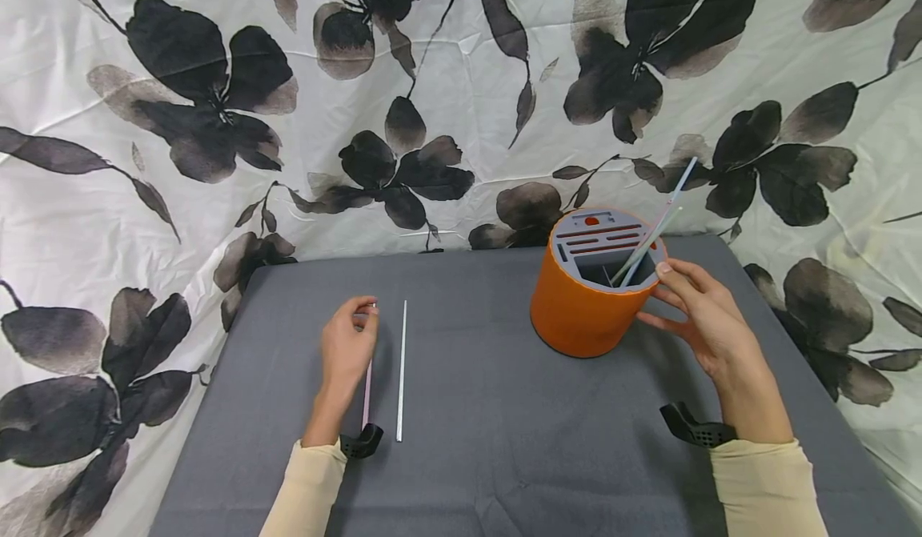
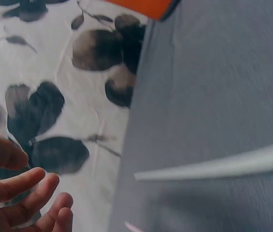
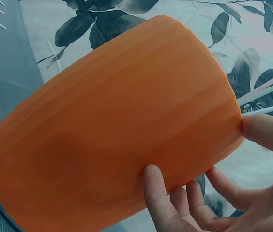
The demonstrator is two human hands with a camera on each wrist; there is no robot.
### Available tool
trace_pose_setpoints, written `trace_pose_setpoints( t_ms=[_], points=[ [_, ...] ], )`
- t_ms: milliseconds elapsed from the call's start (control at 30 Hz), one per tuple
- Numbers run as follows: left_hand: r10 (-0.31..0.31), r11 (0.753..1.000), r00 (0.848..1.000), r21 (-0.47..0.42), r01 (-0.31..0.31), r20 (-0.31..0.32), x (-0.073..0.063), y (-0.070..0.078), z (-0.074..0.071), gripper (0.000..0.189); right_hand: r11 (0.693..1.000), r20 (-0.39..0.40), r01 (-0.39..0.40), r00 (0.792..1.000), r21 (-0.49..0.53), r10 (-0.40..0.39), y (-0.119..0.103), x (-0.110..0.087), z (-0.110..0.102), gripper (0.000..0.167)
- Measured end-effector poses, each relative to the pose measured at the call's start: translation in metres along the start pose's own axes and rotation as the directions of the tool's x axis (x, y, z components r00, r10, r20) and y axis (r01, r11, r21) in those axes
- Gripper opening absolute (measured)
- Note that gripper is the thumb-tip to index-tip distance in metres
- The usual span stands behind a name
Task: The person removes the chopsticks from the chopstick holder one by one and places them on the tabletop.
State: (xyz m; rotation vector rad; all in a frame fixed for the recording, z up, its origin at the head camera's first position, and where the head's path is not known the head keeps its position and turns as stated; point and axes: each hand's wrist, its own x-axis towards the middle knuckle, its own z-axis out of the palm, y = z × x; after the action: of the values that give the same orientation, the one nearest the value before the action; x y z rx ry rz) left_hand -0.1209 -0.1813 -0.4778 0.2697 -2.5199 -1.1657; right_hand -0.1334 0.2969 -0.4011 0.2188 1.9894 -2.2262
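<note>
An orange desk organizer with a grey slotted top stands on the right of the table. My right hand holds its right side, thumb at the rim and fingers against the wall. A few thin straws lean out of its open compartment. On the left, my left hand hovers over a pink straw, fingers loosely bent. Nothing shows between them in the left wrist view. A white straw lies just to the right of the pink one.
Grey cloth covers the table. Behind it hangs a white sheet with dark flower prints. A black wrist strap sits on the left wrist and a similar strap on the right.
</note>
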Motion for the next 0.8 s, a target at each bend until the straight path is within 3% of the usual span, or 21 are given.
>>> trace_pose_setpoints(
  t_ms=[267,500,800],
  points=[
    [0.101,0.990,0.992,-0.108,-0.093,0.071,-0.002,0.042,0.015,0.023,1.000,-0.020,-0.008,1.000,-0.002,0.008,0.000,0.001,0.003,0.038],
    [0.155,0.972,0.982,-0.193,-0.133,0.106,0.002,0.078,0.030,0.021,1.000,-0.029,-0.013,0.999,0.002,0.014,-0.002,0.002,0.005,0.037],
    [0.276,0.944,0.948,-0.227,-0.237,0.157,0.005,0.127,0.050,0.020,1.000,-0.060,-0.006,0.998,-0.021,0.004,-0.002,0.002,0.008,0.042]
  ],
)
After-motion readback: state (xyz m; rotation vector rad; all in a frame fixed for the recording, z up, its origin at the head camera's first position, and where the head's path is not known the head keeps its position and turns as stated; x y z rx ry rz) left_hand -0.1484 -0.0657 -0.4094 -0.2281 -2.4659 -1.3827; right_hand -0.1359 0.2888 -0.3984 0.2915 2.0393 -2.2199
